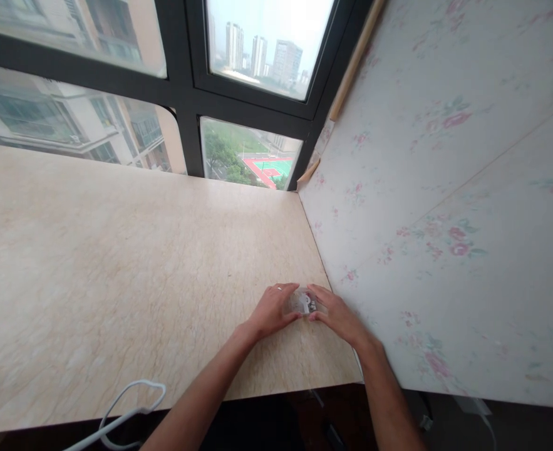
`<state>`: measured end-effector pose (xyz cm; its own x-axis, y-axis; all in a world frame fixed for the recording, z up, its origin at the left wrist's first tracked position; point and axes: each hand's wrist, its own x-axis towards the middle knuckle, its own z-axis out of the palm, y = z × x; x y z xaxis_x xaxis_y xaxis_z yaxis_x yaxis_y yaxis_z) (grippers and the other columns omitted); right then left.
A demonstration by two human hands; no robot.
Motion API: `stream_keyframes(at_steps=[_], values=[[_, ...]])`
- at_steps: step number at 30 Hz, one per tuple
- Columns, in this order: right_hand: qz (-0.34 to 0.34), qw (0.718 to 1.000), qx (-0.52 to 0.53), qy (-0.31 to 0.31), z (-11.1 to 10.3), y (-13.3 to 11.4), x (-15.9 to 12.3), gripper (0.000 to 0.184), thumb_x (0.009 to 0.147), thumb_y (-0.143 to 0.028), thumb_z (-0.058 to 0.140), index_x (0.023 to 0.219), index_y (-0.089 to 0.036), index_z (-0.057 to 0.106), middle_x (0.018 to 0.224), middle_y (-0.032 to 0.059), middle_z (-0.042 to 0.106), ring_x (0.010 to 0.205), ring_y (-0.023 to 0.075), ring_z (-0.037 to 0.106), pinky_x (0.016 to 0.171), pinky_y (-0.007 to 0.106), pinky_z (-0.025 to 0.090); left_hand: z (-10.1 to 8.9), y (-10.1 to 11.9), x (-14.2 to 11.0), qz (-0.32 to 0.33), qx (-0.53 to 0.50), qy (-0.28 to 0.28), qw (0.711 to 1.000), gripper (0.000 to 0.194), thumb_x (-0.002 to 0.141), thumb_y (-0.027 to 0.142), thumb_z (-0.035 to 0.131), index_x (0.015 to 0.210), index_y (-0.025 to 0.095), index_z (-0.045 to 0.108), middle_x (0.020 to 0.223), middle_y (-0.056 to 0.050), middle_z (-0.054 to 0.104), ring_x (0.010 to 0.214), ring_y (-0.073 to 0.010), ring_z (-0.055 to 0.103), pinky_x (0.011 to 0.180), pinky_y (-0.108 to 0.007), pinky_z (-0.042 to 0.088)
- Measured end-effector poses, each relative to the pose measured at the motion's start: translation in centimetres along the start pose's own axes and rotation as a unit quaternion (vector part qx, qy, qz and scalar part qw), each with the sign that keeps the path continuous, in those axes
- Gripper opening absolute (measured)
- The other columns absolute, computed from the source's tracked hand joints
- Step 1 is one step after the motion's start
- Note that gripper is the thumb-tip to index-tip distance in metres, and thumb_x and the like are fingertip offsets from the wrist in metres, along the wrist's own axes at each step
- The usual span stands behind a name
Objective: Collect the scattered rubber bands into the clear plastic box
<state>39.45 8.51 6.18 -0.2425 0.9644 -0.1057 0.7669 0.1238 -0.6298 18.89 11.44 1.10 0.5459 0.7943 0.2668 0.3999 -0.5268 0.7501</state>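
A small clear plastic box (305, 302) with white and metallic bits inside sits at the right end of the marble-patterned sill (154, 269). My left hand (275, 309) grips its left side, thumb at the near edge and fingers at the far edge; a ring shows on one finger. Around the right side of the same box curls my right hand (336, 312), its thumb and fingertips on the near and far edges. The small contents are too tiny to make out, and whether the box touches the sill cannot be told.
A flower-patterned wall (445, 219) rises just right of my right hand. Dark window frames (252, 94) stand along the back. At the front left edge a white cable (130, 413) loops over the sill. Below the front edge, it is dark, with a few cables.
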Motion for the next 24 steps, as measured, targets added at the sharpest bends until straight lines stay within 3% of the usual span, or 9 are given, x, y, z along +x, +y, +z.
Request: stream_keyframes(at_steps=[8, 16, 24], values=[[-0.008, 1.000, -0.011, 0.003, 0.2, 0.2, 0.2, 0.063, 0.070, -0.010, 0.060, 0.130, -0.026, 0.055, 0.139, 0.0050, 0.051, 0.131, 0.0220, 0.042, 0.113, 0.043, 0.027, -0.5, 0.0, 0.2, -0.006, 0.005, -0.019, 1.000, 0.061, 0.075, 0.035, 0.072, 0.130, 0.021, 0.051, 0.128, -0.011, 0.059, 0.117, -0.0282, 0.053, 0.098, -0.044, 0.040], [0.017, 1.000, -0.021, 0.008, 0.3, 0.7, 0.5, 0.068, 0.065, -0.009, 0.062, 0.131, -0.024, 0.055, 0.139, 0.0065, 0.051, 0.129, 0.0229, 0.045, 0.110, 0.043, 0.032, -0.5, 0.6, 0.3, -0.038, 0.030, -0.021, 0.999, 0.059, 0.075, 0.036, 0.072, 0.129, 0.023, 0.052, 0.126, -0.011, 0.061, 0.117, -0.0298, 0.053, 0.096, -0.046, 0.040], [0.008, 0.994, -0.109, 0.008, 0.9, -0.1, 0.4, 0.070, 0.066, -0.003, 0.061, 0.133, -0.023, 0.053, 0.140, 0.0078, 0.050, 0.130, 0.0228, 0.045, 0.111, 0.041, 0.032, 0.0, 1.3, -0.2, -0.054, 0.061, 0.006, 0.997, 0.058, 0.075, 0.035, 0.071, 0.128, 0.022, 0.050, 0.128, -0.012, 0.060, 0.119, -0.0300, 0.053, 0.097, -0.046, 0.037]])
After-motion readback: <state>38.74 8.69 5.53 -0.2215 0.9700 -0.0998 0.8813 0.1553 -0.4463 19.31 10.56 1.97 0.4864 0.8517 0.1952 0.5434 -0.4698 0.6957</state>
